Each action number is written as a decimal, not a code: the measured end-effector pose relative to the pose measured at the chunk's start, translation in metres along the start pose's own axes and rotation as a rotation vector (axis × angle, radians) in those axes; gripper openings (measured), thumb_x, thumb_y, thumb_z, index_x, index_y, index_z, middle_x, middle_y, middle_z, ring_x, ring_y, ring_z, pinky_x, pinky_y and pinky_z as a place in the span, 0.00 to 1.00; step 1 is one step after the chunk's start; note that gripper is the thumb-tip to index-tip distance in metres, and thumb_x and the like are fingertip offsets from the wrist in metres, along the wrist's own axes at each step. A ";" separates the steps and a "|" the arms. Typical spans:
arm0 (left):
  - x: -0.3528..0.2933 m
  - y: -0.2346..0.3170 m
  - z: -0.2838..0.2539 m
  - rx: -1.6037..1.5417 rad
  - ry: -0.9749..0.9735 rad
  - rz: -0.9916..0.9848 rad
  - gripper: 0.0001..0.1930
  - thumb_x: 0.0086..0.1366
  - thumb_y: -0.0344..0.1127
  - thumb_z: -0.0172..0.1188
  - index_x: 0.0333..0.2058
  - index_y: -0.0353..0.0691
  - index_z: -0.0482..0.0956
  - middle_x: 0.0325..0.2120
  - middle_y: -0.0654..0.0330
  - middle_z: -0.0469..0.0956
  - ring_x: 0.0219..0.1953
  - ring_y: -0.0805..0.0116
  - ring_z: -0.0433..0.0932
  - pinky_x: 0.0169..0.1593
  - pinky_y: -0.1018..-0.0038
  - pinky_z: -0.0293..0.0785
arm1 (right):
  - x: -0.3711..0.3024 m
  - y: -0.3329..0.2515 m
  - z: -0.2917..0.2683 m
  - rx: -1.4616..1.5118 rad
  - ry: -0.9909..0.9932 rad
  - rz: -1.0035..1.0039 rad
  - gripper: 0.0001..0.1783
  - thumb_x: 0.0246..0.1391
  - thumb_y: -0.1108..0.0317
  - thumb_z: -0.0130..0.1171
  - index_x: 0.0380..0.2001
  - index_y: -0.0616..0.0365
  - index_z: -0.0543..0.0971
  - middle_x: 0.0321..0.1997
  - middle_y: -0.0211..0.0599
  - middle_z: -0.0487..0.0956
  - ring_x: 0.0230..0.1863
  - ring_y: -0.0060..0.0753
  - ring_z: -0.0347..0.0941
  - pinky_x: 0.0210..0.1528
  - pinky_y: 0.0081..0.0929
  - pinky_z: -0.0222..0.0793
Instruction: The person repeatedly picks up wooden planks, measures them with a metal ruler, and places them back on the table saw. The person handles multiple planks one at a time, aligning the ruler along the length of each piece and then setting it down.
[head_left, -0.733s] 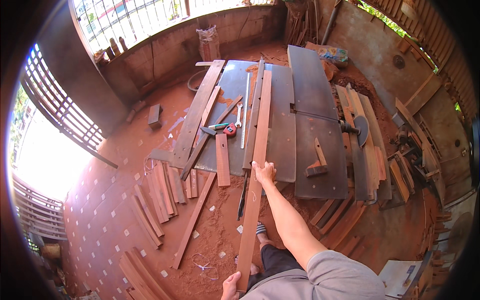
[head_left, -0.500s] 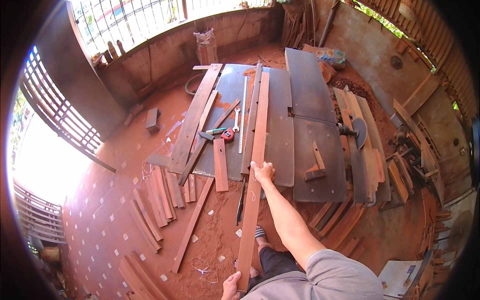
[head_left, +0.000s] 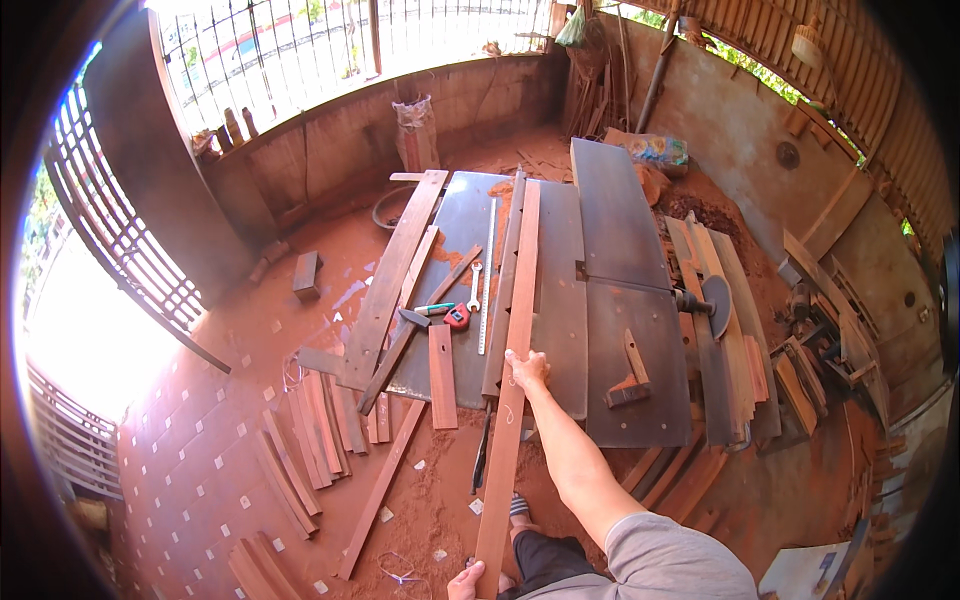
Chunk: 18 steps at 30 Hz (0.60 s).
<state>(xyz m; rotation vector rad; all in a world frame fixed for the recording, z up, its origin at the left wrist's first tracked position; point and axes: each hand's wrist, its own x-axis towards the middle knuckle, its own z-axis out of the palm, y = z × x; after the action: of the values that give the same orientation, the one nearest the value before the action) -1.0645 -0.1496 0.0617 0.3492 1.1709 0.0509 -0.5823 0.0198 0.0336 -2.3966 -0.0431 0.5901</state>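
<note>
A long reddish wooden plank lies lengthwise on the grey metal machine table, its near end hanging over the floor toward me. My right hand rests on top of the plank at the table's near edge, fingers wrapped on it. My left hand grips the plank's near end at the bottom of the picture. A wooden push block sits on the table just right of my right hand.
On the table's left part lie other planks, a steel ruler, a wrench and a red tape measure. Short boards litter the red dusty floor at left. Stacked boards stand right of the machine.
The view has tilted so the table sits slightly lower in the picture. Both hands stay on the plank; any sliding of it is too small to tell.
</note>
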 end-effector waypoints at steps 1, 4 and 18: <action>0.003 0.000 0.002 0.041 0.034 0.056 0.28 0.72 0.58 0.53 0.31 0.35 0.83 0.16 0.55 0.80 0.13 0.64 0.72 0.16 0.73 0.66 | 0.002 -0.002 0.001 0.007 0.018 -0.009 0.46 0.54 0.37 0.66 0.66 0.57 0.73 0.69 0.44 0.71 0.70 0.50 0.65 0.71 0.50 0.62; 0.006 0.007 0.012 0.030 0.010 0.061 0.27 0.71 0.58 0.53 0.33 0.36 0.83 0.17 0.53 0.81 0.12 0.63 0.73 0.15 0.72 0.66 | 0.016 -0.005 0.002 0.011 0.043 -0.021 0.47 0.52 0.37 0.68 0.67 0.57 0.72 0.69 0.48 0.72 0.70 0.51 0.66 0.71 0.51 0.62; 0.049 -0.008 -0.001 0.009 -0.025 0.198 0.20 0.71 0.53 0.55 0.52 0.48 0.79 0.21 0.46 0.81 0.10 0.54 0.73 0.13 0.64 0.67 | 0.038 0.003 -0.001 0.072 0.070 -0.110 0.45 0.49 0.38 0.70 0.59 0.65 0.79 0.60 0.56 0.79 0.64 0.57 0.73 0.65 0.48 0.70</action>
<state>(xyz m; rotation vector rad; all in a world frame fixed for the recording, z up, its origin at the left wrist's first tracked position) -1.0474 -0.1461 0.0153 0.4717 1.1091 0.2140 -0.5485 0.0236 0.0171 -2.3266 -0.1210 0.4494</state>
